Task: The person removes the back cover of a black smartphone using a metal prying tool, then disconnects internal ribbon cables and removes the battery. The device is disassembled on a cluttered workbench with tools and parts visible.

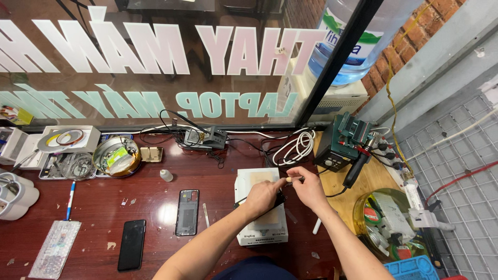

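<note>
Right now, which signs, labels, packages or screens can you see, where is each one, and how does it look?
Window sign: across the glass behind the bench; big white letters above, pale green below, seen mirrored.
Bottle label: on the big clear water bottle, top right; white, green and blue band.
Black phone: lower left on the bench; dark screen.
Opened phone: beside it; back off, insides showing.
White box: under both hands; small dark print on its front edge.
</note>
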